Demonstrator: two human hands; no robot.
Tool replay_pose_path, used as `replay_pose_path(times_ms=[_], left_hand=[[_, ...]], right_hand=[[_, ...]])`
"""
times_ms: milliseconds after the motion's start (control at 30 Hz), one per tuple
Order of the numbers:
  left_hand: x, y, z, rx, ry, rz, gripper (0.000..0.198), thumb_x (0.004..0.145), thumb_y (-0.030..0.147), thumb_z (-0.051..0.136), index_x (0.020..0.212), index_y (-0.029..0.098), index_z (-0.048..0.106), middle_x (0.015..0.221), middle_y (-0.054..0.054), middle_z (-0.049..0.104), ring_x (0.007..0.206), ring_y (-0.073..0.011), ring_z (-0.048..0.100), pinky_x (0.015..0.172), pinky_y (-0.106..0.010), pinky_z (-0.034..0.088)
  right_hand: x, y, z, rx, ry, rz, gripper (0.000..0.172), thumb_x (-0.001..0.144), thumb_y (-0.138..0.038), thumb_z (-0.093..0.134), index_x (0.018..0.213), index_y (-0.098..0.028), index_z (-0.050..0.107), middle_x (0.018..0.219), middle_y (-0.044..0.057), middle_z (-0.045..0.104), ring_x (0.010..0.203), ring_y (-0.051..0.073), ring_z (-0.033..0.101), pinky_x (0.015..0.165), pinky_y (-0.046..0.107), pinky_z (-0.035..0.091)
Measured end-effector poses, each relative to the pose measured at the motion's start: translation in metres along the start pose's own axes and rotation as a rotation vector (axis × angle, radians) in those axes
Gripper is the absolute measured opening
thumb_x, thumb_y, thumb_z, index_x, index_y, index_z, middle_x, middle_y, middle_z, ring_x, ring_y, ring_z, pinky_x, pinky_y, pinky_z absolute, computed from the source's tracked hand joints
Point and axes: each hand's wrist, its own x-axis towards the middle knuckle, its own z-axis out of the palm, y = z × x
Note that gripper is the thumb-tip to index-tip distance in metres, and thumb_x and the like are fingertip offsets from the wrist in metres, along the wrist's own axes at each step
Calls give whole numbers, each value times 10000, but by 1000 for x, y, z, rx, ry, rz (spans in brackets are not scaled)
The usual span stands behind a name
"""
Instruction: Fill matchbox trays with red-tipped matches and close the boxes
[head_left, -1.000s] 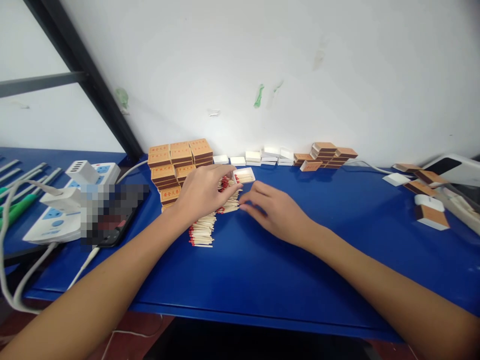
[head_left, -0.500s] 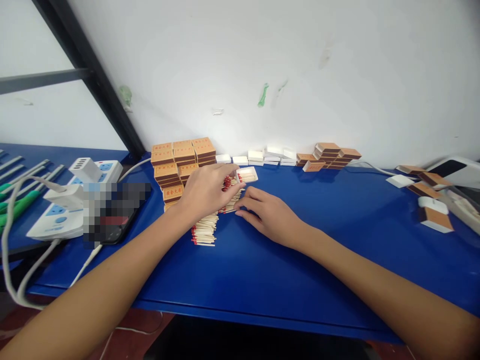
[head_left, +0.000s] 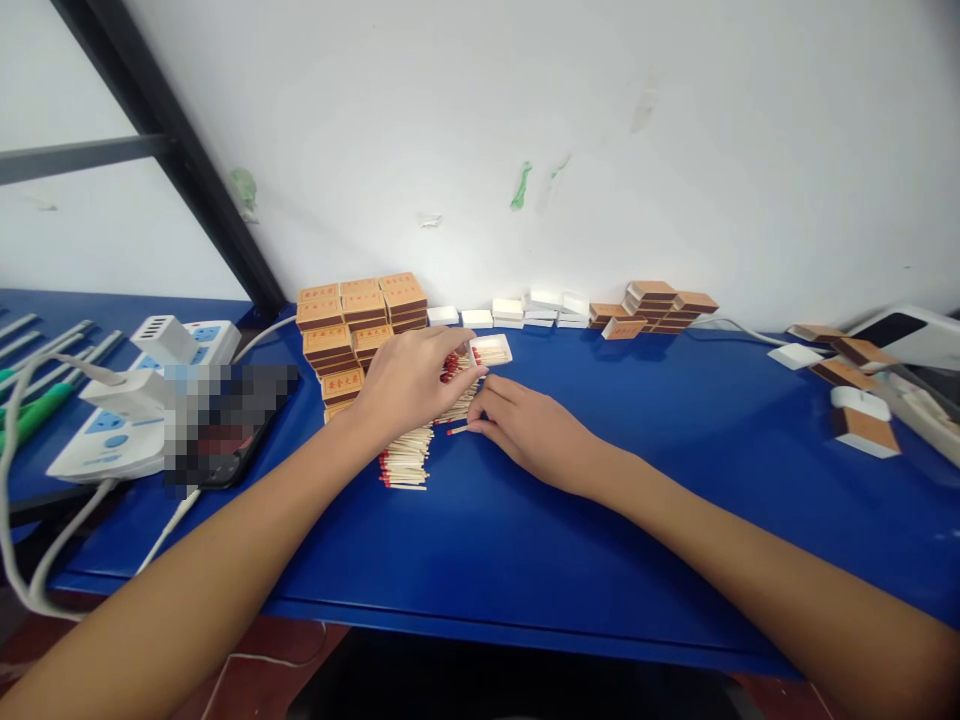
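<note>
My left hand (head_left: 420, 375) is closed on the left end of a small white matchbox tray (head_left: 501, 344), with several red-headed matches lying in it. Between the fingertips of my right hand (head_left: 525, 430) is pinched a single match (head_left: 457, 431), its red head pointing left. A pile of loose matches (head_left: 406, 458) lies on the blue table, partly under my left hand, heads mostly to the left. Behind and left of that hand rise stacks of orange-brown matchboxes (head_left: 324, 335).
White trays (head_left: 508, 311) line the wall, with brown matchbox sleeves (head_left: 651, 308) to their right. More sleeves (head_left: 866, 432) lie at the far right of the blue table (head_left: 600, 560). On the left are a power strip (head_left: 112, 440), a dark phone (head_left: 247, 430) and green-handled tools (head_left: 45, 400).
My right fingers have drawn one match slightly away from the pile's edge and now pinch it. The left hand holds the tray as before; the whole view has shifted a little.
</note>
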Motion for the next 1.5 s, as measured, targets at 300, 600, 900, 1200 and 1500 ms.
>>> replay_pose_path(times_ms=[300,600,900,1200,1500], left_hand=[[-2,-1,4,-69,-57,87,326,941,397,705,1196,196,726,1021,-63,788,933,-249,743,756,-328,527],[-1,0,3,-117,-23,86,335,944,461,695,1161,209,740,852,-33,760,763,-197,702,600,-283,409],[1,1,-2,-49,21,-46,280,962,448,664,1087,207,735,944,-39,776,781,-205,698,654,-312,435],[1,1,-2,-16,18,-21,255,968,442,659,1030,203,724,923,-33,772,791,-206,696,649,-313,406],[0,0,2,-13,34,-14,306,962,464,665,1116,207,729,900,-44,770,749,-205,686,625,-305,400]], right_hand=[[-6,16,-32,-183,259,99,139,1070,-256,485,1038,-184,599,1021,85,607,856,202,594,739,320,466],[-7,19,-33,-223,369,55,177,1069,-232,461,1056,-183,630,981,90,628,855,211,586,740,330,455],[-6,4,-6,-47,57,-58,161,1056,-222,494,1049,-201,654,1041,85,647,897,202,613,776,336,503],[-3,1,-6,-55,-21,23,119,1039,-170,505,960,-191,592,1016,80,623,906,209,602,794,345,510],[-1,-14,1,-112,47,23,108,1043,-196,513,964,-192,587,1029,98,638,940,232,623,825,377,535]])
